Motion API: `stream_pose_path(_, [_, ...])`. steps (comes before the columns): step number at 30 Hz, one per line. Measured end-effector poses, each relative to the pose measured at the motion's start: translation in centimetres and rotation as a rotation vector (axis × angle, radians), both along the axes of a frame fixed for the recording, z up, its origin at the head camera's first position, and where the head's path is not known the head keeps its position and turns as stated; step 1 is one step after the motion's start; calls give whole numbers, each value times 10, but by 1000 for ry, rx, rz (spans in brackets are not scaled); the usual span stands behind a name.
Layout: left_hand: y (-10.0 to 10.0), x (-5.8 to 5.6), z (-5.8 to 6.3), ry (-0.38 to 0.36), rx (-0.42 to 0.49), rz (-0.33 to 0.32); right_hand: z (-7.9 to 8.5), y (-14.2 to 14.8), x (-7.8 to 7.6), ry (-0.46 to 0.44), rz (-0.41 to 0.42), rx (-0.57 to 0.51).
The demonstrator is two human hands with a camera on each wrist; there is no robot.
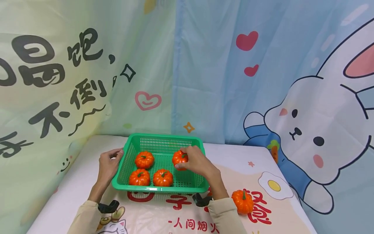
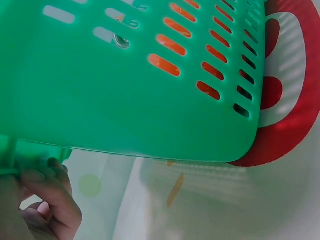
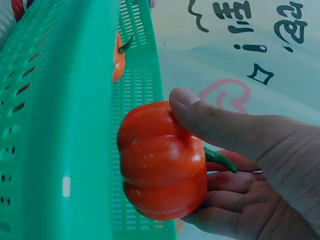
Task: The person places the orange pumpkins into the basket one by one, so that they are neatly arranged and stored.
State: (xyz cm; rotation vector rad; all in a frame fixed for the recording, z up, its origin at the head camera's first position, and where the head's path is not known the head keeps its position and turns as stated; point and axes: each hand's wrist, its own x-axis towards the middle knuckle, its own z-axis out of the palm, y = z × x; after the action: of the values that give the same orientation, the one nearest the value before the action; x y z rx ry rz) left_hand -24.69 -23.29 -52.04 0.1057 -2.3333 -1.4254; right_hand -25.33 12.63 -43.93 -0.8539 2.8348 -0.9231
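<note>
From where I stand, the green basket (image 1: 160, 189) sits at the tabletop's (image 1: 228, 156) far edge, nearer its far left corner than its far right. The left hand (image 1: 109, 162) is at the basket's left rim; the left wrist view has its fingers (image 2: 57, 202) bent there with the thumb, pinching the edge, I'd say to keep the basket from sliding.

Over the basket's right half, inside the rim, the right hand (image 1: 199, 162) grips an orange pumpkin (image 3: 162, 162), thumb on one side and fingers curled round the other. The stem (image 3: 220, 159) points back towards the palm, so the grip takes the round body, likely steadier than hanging on to that thin stalk. Whether the pumpkin touches the basket's floor I cannot tell.

Three more lie in the basket: a far-left pumpkin (image 1: 144, 160), a corner pumpkin (image 1: 139, 178) at the near left, and a middle pumpkin (image 1: 163, 178) along the near edge. Sitting close together, they leave bare mesh on the right, which gives the held one room.

A loose pumpkin (image 1: 243, 202) rests on the tabletop towards its right edge, just beside the right sleeve (image 1: 226, 214), within easy reach, I reckon.
</note>
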Motion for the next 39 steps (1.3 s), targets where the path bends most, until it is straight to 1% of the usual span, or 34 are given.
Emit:
stream_pose_path(7, [0,0,1,-1,-7,4,4,-9,-8,-10,12,34])
stream_pose_path(14, [0,0,1,-12,-11,10,5,-15,-14,-29,30,42])
stream_pose_path(19, [1,0,1,-15,-5,6,6,-18,-18,-47,23,61])
stream_pose_path(26, [-1,-2,1,-19,-8,12,6,-26,-24,-28,53,78])
stream_pose_path(28, [-1,-2,1,-18,-8,12,6,-28,-25,-36,51,83])
stream_pose_path(35, [-1,-2,0,-17,-7,13,2,-36,-32,-23,71,70])
stream_pose_path(39, [-1,-2,0,-17,-6,12,3,-40,-35,-19,78,76])
